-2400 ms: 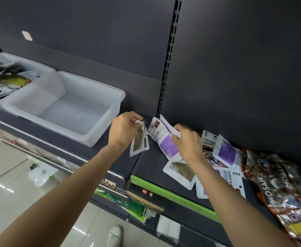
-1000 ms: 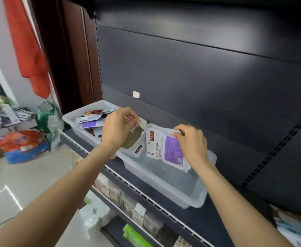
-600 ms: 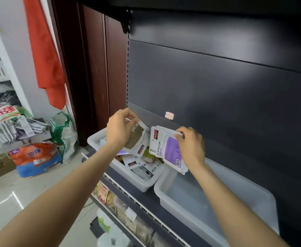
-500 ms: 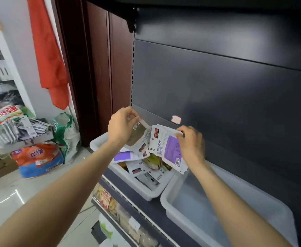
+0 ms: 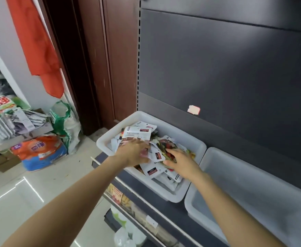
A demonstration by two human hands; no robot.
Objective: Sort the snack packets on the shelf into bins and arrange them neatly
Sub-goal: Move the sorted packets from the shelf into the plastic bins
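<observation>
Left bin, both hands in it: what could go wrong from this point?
1. The left bin holds a loose, overlapping heap of packets; pressing from the left hand and right hand may crease them rather than arrange them.
2. The heap rises near the front rim, so a packet could slide over onto the floor.
3. The right bin looks empty, so sorting may end up lopsided.

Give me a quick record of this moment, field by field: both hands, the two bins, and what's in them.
left hand: flat on packets in the left bin
right hand: resting on packets, fingers relaxed
left bin: white, holds a loose heap of snack packets
right bin: white, no packets visible inside
placement: bins side by side on the dark shelf
</observation>
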